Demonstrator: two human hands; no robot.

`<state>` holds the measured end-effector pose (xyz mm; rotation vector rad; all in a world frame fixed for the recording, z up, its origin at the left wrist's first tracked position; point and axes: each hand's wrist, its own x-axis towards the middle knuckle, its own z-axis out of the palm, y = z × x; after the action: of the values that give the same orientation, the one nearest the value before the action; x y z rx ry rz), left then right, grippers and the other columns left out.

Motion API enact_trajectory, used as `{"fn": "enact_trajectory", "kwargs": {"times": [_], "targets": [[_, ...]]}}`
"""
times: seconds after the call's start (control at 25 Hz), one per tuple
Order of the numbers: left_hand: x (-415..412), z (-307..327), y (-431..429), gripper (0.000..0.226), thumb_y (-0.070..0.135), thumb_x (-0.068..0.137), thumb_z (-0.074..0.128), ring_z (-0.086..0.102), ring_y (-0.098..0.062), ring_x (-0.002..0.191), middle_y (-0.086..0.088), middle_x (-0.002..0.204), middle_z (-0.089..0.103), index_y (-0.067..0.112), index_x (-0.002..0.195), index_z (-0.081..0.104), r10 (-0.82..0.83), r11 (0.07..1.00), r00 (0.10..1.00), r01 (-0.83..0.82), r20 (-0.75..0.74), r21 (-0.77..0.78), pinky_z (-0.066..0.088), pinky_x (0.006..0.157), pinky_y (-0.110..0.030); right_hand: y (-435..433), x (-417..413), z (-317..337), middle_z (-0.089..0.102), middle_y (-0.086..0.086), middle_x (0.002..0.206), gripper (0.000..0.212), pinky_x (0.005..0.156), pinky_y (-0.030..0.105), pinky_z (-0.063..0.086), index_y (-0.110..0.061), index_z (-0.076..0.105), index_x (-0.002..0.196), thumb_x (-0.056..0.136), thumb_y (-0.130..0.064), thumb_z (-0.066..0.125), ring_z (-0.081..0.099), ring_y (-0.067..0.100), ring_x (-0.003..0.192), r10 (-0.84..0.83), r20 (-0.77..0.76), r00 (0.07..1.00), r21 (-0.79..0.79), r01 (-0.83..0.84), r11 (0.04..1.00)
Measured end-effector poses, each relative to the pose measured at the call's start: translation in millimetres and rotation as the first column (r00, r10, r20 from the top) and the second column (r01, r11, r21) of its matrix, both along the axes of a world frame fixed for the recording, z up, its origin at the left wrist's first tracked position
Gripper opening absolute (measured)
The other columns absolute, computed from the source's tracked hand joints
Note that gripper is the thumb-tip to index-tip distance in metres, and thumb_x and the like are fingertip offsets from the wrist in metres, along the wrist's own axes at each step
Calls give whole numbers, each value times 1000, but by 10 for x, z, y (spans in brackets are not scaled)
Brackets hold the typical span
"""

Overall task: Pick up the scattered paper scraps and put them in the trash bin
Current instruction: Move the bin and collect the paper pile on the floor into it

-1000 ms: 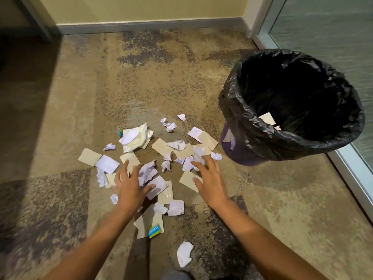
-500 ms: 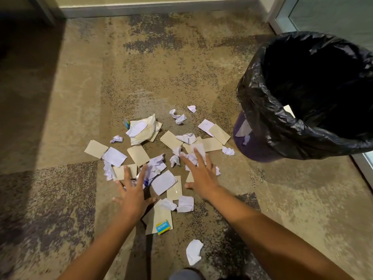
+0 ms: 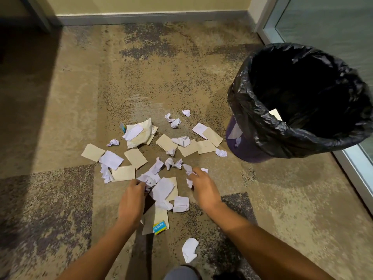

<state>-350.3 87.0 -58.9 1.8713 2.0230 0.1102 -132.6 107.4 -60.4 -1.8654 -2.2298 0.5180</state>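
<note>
Now hands (image 3: 132, 199) (image 3: 203, 188) curled, seemingly gripping scraps (image 3: 162, 188) (earlier flat)

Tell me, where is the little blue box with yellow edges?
In the head view, the little blue box lies on a tan card between the person's arms, just right of the left wrist and nearer the camera than the left hand.

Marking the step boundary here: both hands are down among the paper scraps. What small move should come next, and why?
Probably lift both handfuls and swing them right to the trash bin. The left hand curls around crumpled white scraps, the right hand pinches small white pieces, and the bin stands open beside the pile.
</note>
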Motion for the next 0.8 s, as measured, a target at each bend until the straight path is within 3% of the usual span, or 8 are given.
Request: {"fn": "enact_trajectory", "kwargs": {"times": [0.12, 0.24, 0.32, 0.44, 0.6, 0.68, 0.8], "targets": [[60, 228, 73, 17, 7, 83, 67, 61, -25, 79, -11, 100, 63, 5, 100, 70, 30, 999, 998, -32, 63, 36, 50, 64, -30, -1, 89, 221, 64, 6, 110, 46, 58, 27, 56, -10, 70, 99, 60, 14, 75, 68, 24, 79, -57, -11, 998, 67, 57, 996], [185, 534, 147, 15, 1, 79, 69, 60, -29, 75, -13, 93, 64, 3, 94, 71, 38, 988, 978, -67, 206, 136, 46, 62, -29, 33, 196, 451, 60, 3, 119, 44, 74, 30, 57, -15, 66, 110, 74, 11, 68, 64, 17, 95, -76, -27, 997, 109, 78, 991], [292, 762, 225, 19, 2, 77, 72, 61, -27, 77, -12, 94, 66, 4, 96, 71, 4, 976, 968, -58, 252, 210, 45, 65, -27, 36, 274, 688, 60, 1, 117, 38, 75, 35, 56, -12, 68, 108, 78, 12, 63, 63, 17, 93, -152, -154, 976, 178, 178, 968], [520, 1151, 369, 26, 0, 74, 75, 65, -26, 84, -10, 97, 69, 7, 98, 72, -42, 941, 947, -69, 318, 331, 44, 73, -25, -19, 405, 1158, 63, 5, 107, 31, 79, 23, 53, -6, 70, 99, 76, 15, 63, 64, 16, 87, -165, -308, 937, 364, 276, 890], [946, 1727, 543, 25, 4, 74, 76, 64, -18, 87, -5, 96, 70, 12, 97, 72, -148, 866, 891, -94, 430, 491, 46, 80, -22, -32, 673, 1797, 65, 9, 104, 28, 91, 1, 36, -3, 71, 95, 75, 16, 65, 56, 5, 95, -157, -400, 903, 556, 375, 742], [1204, 2024, 644, 24, 7, 74, 77, 59, -9, 84, -4, 95, 69, 12, 96, 71, -246, 807, 854, -82, 459, 585, 40, 79, -11, 28, 853, 2055, 66, 11, 101, 26, 90, 0, 35, -1, 71, 94, 75, 16, 65, 56, 7, 95, -174, -415, 893, 624, 419, 660], [1590, 2437, 883, 24, 7, 76, 76, 54, -1, 84, 1, 98, 67, 14, 98, 71, -276, 788, 800, -129, 532, 602, 34, 79, 3, 179, 1128, 2335, 66, 12, 100, 24, 86, 3, 39, 0, 72, 94, 76, 13, 65, 57, 10, 92, -209, -431, 878, 666, 465, 584]]}}
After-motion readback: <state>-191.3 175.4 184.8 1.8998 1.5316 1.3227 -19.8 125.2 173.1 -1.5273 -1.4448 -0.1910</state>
